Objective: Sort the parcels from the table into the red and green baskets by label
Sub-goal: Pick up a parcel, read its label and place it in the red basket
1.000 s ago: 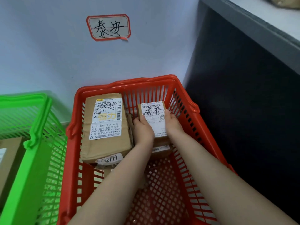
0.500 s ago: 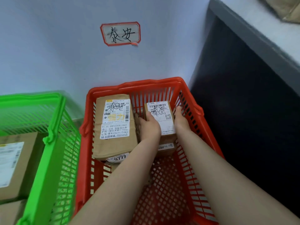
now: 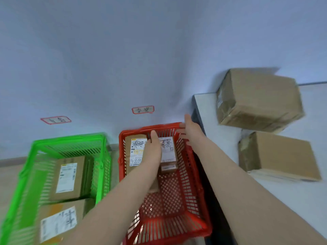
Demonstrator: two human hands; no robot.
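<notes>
In the red basket (image 3: 121,149), the small parcel (image 3: 168,150) lies beside a larger parcel (image 3: 135,154), delivered. Left hand (image 3: 154,147) and right hand (image 3: 191,130) hover above, each grip open and empty. Two boxes (image 3: 260,99) wait unsorted on the tabletop (image 3: 224,140).
</notes>
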